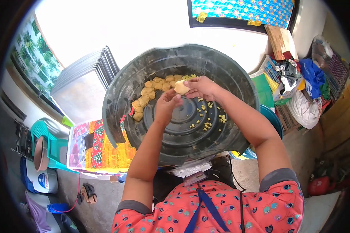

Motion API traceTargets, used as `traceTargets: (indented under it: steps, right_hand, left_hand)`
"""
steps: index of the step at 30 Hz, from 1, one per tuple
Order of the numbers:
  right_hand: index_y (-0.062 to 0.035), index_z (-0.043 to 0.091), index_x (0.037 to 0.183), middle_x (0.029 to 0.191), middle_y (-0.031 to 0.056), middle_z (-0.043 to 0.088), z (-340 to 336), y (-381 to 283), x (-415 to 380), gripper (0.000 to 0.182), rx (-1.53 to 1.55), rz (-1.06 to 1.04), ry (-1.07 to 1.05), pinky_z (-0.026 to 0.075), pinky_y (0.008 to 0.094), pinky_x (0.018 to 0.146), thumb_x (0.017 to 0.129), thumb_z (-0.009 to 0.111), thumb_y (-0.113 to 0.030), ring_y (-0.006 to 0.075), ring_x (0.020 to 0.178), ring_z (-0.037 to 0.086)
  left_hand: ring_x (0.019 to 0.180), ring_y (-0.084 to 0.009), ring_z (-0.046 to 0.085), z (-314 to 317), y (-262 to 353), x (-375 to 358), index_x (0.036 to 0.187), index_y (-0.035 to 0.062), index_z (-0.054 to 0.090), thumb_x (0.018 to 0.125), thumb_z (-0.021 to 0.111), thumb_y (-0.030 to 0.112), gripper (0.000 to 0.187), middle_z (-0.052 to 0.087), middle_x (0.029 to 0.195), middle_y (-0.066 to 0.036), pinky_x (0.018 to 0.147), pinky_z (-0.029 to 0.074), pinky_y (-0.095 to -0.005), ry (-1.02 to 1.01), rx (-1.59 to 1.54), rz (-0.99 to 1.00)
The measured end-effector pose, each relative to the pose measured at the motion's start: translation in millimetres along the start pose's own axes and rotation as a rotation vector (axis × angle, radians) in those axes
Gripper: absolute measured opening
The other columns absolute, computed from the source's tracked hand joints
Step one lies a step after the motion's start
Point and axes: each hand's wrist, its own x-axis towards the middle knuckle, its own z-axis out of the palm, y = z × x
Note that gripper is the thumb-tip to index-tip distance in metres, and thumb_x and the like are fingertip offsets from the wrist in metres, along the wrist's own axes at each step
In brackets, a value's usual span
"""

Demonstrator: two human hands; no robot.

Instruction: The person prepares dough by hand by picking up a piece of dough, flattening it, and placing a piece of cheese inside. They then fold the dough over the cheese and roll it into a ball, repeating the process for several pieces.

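Note:
A pale, rounded piece of dough [181,87] is held up between my two hands above a large dark round tub [221,70]. My right hand [202,87] pinches its right side. My left hand [168,104] has its fingertips closed at the lower left edge of the same piece. Inside the tub, a curved row of yellowish dough balls [146,92] lies along the far left. Small yellow cubes [207,126] are scattered over the right half of the tub's floor, and more of them sit in a pile [189,77] behind my right hand.
The tub rests on a table with a colourful patterned cover [101,149]. Stacked grey trays [85,77] lean at the left, near a green plastic chair [54,141]. On the right are a basket of cloths and bags [286,77] and a teal basin [272,118].

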Motion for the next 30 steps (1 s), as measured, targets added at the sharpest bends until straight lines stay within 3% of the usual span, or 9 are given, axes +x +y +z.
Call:
traceTargets:
  steps: [2,6,9,15,20,26,30]
  right_hand:
    - [0.0065,0.055,0.108,0.095,0.0156,0.063,1,1,0,0.04,0.074,-0.012,-0.008,0.054,0.0321,0.076,0.086,0.065,-0.026,0.0205,0.083,0.064]
    - [0.0029,0.056,0.11,0.094,0.0114,0.063,0,5,1,0.042,-0.129,0.092,-0.059,0.052,0.0311,0.076,0.086,0.064,-0.031,0.0182,0.081,0.062]
    - [0.002,0.056,0.11,0.093,0.009,0.063,-2,8,2,0.043,-0.178,0.051,-0.061,0.051,0.0295,0.074,0.086,0.064,-0.033,0.0159,0.078,0.06]
    - [0.0019,0.059,0.108,0.092,0.0083,0.063,-3,4,0,0.04,-0.31,-0.005,-0.07,0.051,0.027,0.07,0.084,0.067,-0.029,0.014,0.076,0.059]
    - [0.0022,0.061,0.107,0.093,0.0088,0.063,3,-6,-8,0.038,-0.538,0.017,-0.056,0.051,0.0258,0.067,0.081,0.07,-0.024,0.014,0.076,0.059]
    - [0.0018,0.063,0.103,0.09,0.0076,0.063,-1,2,-8,0.036,-0.354,-0.109,-0.138,0.051,0.0253,0.067,0.078,0.073,-0.022,0.0139,0.078,0.06]
    - [0.0014,0.063,0.104,0.09,0.0069,0.064,-2,-4,-9,0.035,-0.455,-0.031,-0.124,0.051,0.0265,0.069,0.077,0.073,-0.019,0.0142,0.078,0.06]
  left_hand:
    - [0.078,-0.0143,0.061,-4,-7,2,0.107,-0.003,0.055,0.085,0.063,0.011,0.027,0.064,0.091,-0.009,0.073,0.051,-0.0263,-0.01,0.073,-0.001]
    - [0.075,-0.0149,0.061,-10,-14,2,0.097,-0.003,0.059,0.088,0.058,0.012,0.017,0.064,0.092,-0.01,0.071,0.052,-0.0274,-0.027,0.146,0.031]
    - [0.075,-0.0156,0.062,-10,-13,2,0.096,-0.0037,0.059,0.09,0.055,0.013,0.018,0.064,0.092,-0.011,0.071,0.052,-0.0282,-0.08,0.242,-0.008]
    - [0.077,-0.0182,0.064,-5,-1,1,0.099,-0.0047,0.059,0.091,0.054,0.019,0.026,0.065,0.09,-0.013,0.072,0.053,-0.0304,-0.091,0.118,-0.197]
    - [0.075,-0.0197,0.064,-10,-7,1,0.096,-0.0048,0.059,0.089,0.058,0.022,0.028,0.065,0.09,-0.014,0.07,0.054,-0.0308,-0.117,0.126,-0.153]
    - [0.076,-0.0204,0.065,-14,-9,1,0.099,-0.0041,0.058,0.089,0.059,0.019,0.025,0.065,0.09,-0.014,0.069,0.054,-0.0314,-0.156,0.019,-0.034]
    - [0.077,-0.0212,0.065,-12,-7,1,0.103,-0.0035,0.057,0.089,0.059,0.018,0.026,0.065,0.094,-0.014,0.068,0.055,-0.0314,-0.136,-0.08,-0.1]
